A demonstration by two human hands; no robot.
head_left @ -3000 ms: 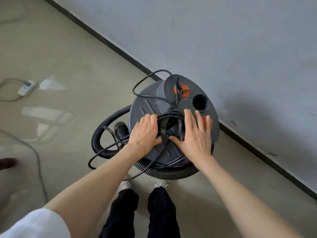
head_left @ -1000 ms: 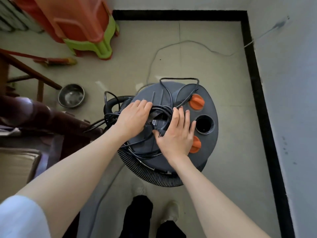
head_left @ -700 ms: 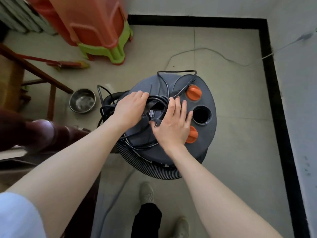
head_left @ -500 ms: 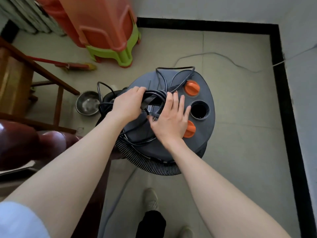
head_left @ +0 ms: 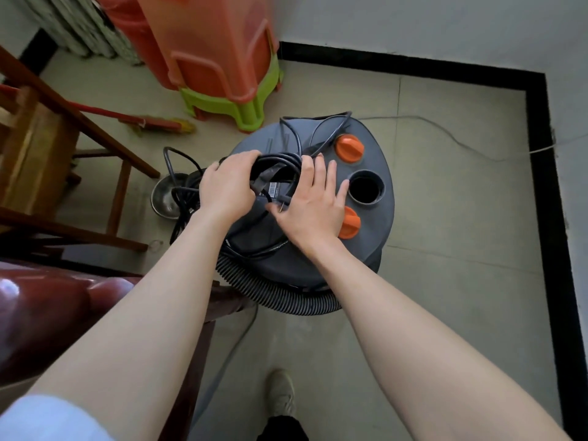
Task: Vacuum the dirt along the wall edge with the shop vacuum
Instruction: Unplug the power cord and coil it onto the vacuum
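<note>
Round dark-grey plastic shop vacuum (head_left: 375,249) standing on pale tiled floor (head_left: 461,218) in a room corner, near the black baseboard (head_left: 550,198) along the white wall (head_left: 445,23). On the lid: two orange round knobs (head_left: 350,148), one far, one near, and an open black port (head_left: 366,187) between them. Ribbed grey hose (head_left: 286,297) curled round the near side of the tank.

Bundle of black power cord (head_left: 280,162) lying on the lid's top. Left hand (head_left: 227,187) curled over the bundle's left side, fingers wrapped round the coils. Right hand (head_left: 313,205) laid flat on the lid just right of the bundle, fingers straight and spread, fingertips touching the coils, thumb near the plug end; near knob partly hidden under the palm's edge. More loose loops of cord hanging off the vacuum's left side.

Left of the vacuum: small steel bowl (head_left: 165,195) on the floor, wooden chair frame (head_left: 47,148), red-handled broom (head_left: 149,122) lying flat. Stacked orange and green plastic stools (head_left: 216,68) behind. Dark red padded seat (head_left: 47,310) at lower left. Thin grey wire (head_left: 445,135) trailing across the floor toward the right wall. One pale shoe (head_left: 280,393) at bottom.
</note>
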